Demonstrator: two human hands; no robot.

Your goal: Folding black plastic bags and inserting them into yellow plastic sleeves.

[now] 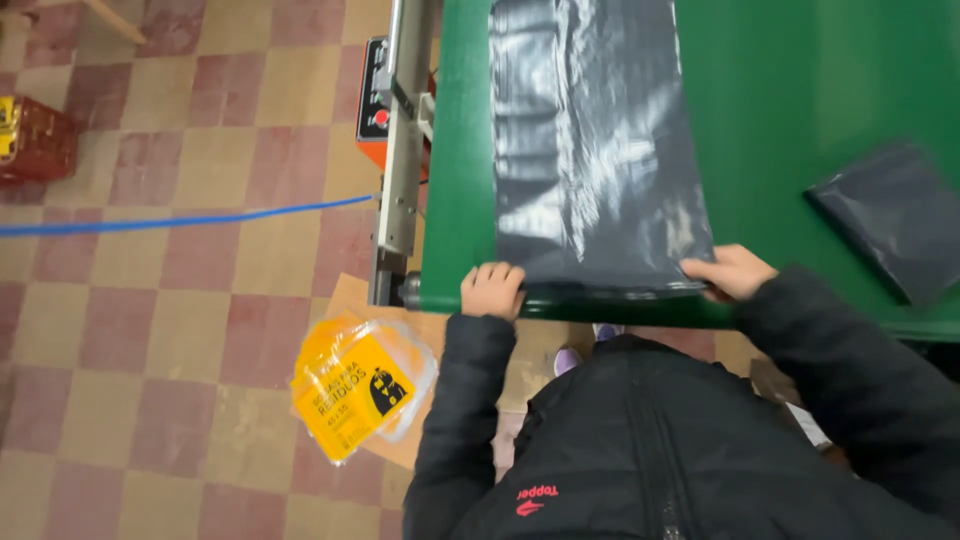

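Work surface: a flat green table top [820, 90] with a metal machine column [405, 130] and an orange control box [372, 95] fixed along its left edge.
Workpiece: a long sheet of glossy dark grey plastic film [590, 140] lies lengthwise on the green table top, its near end at the front edge, where both hands meet it.
Left hand: the left hand [492, 290] is curled over the near left corner of the film, fingers closed on film and table edge together.
Right hand: the right hand [733, 272] pinches the near right corner, thumb side on top; the hands are well apart, one at each corner.
Grip advice: hold both corners with equal tension so the near edge runs straight and parallel to the table edge; uneven pull is likely to skew the film.
Surface condition: wrinkles and glare bands show along the film, so it should be drawn taut before anything else.
Nearby items: a folded dark grey plastic piece [890, 225] lies apart at the right; a yellow printed bag pack [355, 385] lies on the checkered floor [150, 330] beside a blue cable [180, 220].
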